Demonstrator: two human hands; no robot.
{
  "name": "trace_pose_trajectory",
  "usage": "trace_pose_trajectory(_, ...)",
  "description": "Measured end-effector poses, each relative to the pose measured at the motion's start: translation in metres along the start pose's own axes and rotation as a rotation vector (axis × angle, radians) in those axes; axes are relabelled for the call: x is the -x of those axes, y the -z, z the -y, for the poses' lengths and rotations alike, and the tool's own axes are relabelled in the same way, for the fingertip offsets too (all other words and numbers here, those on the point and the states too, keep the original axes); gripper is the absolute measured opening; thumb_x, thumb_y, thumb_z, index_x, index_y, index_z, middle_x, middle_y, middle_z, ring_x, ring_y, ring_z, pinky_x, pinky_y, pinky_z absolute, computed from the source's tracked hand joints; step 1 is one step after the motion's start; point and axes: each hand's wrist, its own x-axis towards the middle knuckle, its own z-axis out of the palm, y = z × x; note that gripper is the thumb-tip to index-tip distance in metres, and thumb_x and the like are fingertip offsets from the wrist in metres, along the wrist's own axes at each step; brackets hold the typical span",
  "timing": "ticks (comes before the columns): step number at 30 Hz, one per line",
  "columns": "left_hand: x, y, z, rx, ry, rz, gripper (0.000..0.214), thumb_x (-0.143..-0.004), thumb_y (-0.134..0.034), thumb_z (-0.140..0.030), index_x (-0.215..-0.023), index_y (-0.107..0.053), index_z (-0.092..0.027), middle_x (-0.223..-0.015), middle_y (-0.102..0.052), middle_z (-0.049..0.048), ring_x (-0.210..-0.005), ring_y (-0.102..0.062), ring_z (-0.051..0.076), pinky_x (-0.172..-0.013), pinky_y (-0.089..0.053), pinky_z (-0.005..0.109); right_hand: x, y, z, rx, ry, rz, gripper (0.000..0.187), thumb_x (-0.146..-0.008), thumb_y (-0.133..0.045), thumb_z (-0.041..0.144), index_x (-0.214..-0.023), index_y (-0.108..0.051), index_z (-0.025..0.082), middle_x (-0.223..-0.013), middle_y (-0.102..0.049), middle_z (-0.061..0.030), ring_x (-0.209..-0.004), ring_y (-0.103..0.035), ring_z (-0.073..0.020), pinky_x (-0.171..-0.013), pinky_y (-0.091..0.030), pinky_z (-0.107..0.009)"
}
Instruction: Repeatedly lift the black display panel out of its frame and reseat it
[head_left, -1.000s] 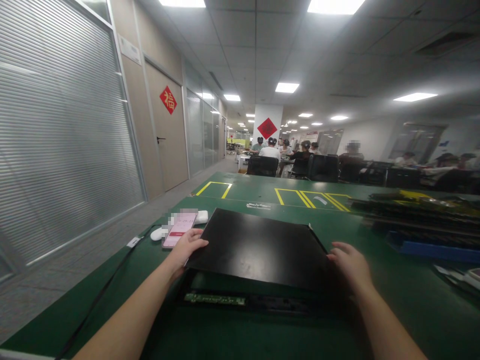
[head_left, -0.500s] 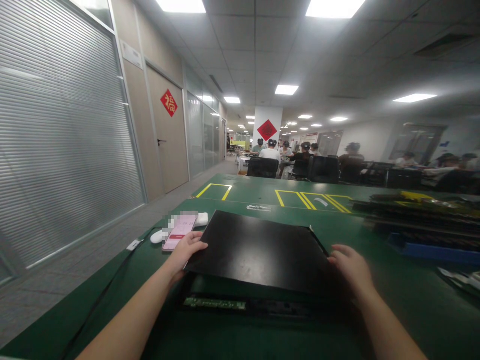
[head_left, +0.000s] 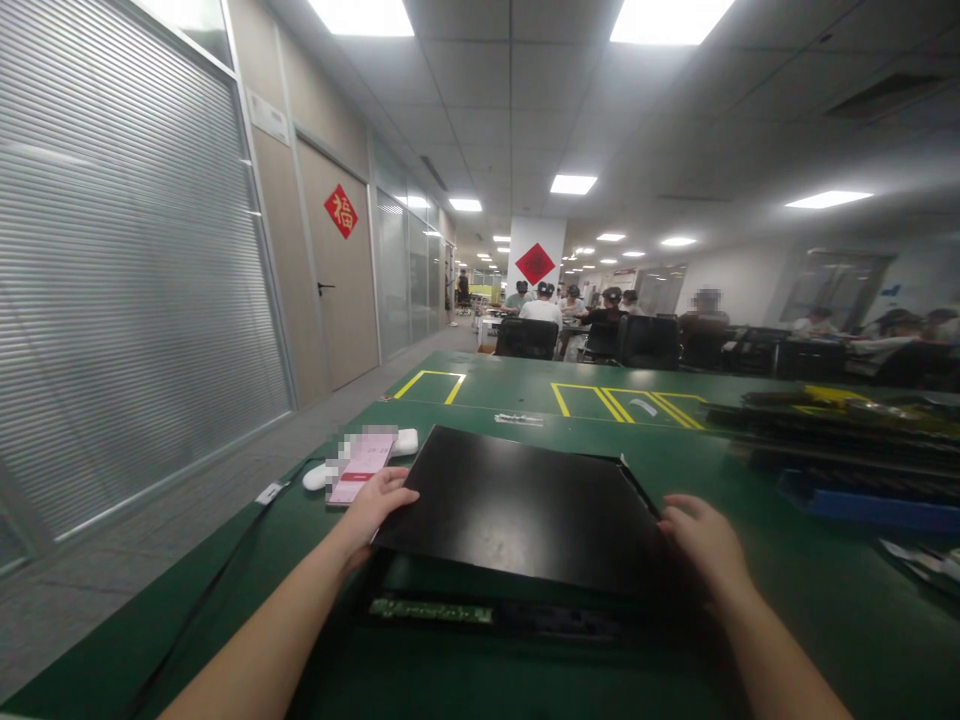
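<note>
A flat, dark screen panel [head_left: 517,510] with a smooth sheen lies tilted in front of me, its near edge raised over the table. My left hand [head_left: 386,500] is closed on its left edge, thumb on top. At the right edge my right hand [head_left: 697,530] has its fingers curled against the side; the fingertips are partly hidden. Under the panel's near edge, a narrow green circuit board [head_left: 431,610] shows along a dark strip [head_left: 559,619]. A thin dark rim with a small light corner piece runs along the panel's far right side.
To the left on the green table [head_left: 247,610] lie a phone [head_left: 362,468], a white mouse [head_left: 315,478] and a black cable [head_left: 217,575]. Stacked dark parts [head_left: 840,430] and a blue tray [head_left: 885,508] stand at right. Yellow tape [head_left: 442,374] marks the far side. People sit beyond.
The panel and both hands hold nearly the same pose. The whole view has shifted slightly downward in the picture.
</note>
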Motion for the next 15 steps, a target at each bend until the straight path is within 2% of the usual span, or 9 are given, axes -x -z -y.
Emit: trace_pose_trajectory(15, 0.0011, -0.0010, -0.0018, 0.005, -0.004, 0.026, 0.052, -0.055, -0.082, -0.016, -0.098, -0.053, -0.017, -0.083, -0.075, 0.0038, -0.066, -0.070, 0.018, -0.061, -0.053, 0.028, -0.0045, 0.0000, -0.0028, 0.019, -0.008, -0.017, 0.039, -0.071, -0.052, 0.037, -0.105, -0.066, 0.024, -0.078, -0.074, -0.0045, -0.079, -0.069, -0.0258, -0.068, -0.046, -0.034)
